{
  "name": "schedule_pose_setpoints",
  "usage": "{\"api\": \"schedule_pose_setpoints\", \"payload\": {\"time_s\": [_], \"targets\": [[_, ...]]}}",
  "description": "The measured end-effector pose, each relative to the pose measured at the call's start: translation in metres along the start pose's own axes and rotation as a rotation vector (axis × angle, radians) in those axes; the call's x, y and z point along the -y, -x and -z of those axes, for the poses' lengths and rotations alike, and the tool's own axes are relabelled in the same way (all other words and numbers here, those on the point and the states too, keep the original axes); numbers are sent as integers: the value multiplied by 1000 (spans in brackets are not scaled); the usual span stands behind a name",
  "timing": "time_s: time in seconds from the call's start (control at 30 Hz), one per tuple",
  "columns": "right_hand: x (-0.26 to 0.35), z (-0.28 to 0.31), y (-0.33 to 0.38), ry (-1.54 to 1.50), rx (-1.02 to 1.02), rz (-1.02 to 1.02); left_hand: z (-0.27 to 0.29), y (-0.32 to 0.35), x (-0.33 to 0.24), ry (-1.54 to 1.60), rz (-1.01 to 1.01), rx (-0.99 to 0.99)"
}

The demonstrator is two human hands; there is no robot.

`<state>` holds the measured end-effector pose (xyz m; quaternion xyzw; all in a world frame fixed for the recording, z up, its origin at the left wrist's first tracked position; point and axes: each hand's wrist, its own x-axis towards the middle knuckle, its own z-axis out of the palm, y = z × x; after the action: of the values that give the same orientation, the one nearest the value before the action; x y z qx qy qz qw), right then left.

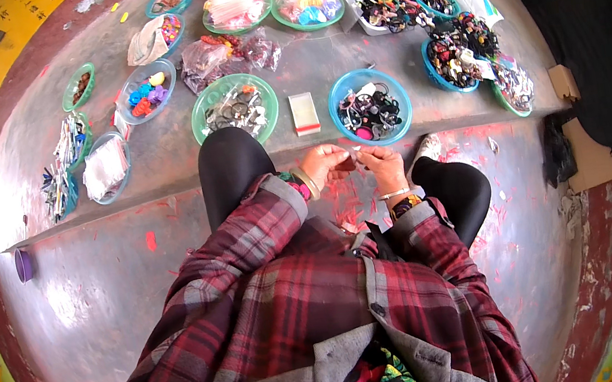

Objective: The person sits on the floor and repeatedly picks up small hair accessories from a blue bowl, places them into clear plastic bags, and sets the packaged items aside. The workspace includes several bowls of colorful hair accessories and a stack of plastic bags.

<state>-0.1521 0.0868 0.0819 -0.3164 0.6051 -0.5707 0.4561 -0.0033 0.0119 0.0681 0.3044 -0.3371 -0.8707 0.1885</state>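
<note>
Above my lap, my left hand (326, 164) and my right hand (386, 165) meet with their fingertips pinched close together. A tiny whitish thing shows between them, too small to name. Just beyond my hands is a blue plastic basket (333, 94) of dark, ring-like pieces with a pink one among them. Left of it lies a small shallow box (304, 114), white inside with a red edge. Past my left knee, a green basket (196, 117) holds silvery, white and dark small pieces.
Further baskets stand along the raised ledge (166, 165): one with coloured bundles (145, 96), several with bagged goods, and dark heaped pieces (464, 50) at right. A purple pot (23, 265) stands at far left. Red scraps litter the floor. Cardboard (594, 157) leans at right.
</note>
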Motion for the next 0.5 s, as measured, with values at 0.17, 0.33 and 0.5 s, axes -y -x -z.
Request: {"api": "schedule_pose_setpoints", "payload": {"time_s": [0.17,0.33,0.5], "targets": [[10,-8,8,141,-44,142,1,4,-3,23,-4,-2],[7,-3,4,-22,-38,41,-3,4,-6,20,-23,-13],[8,3,4,-224,-51,-268,-2,6,-8,0,5,14]]}}
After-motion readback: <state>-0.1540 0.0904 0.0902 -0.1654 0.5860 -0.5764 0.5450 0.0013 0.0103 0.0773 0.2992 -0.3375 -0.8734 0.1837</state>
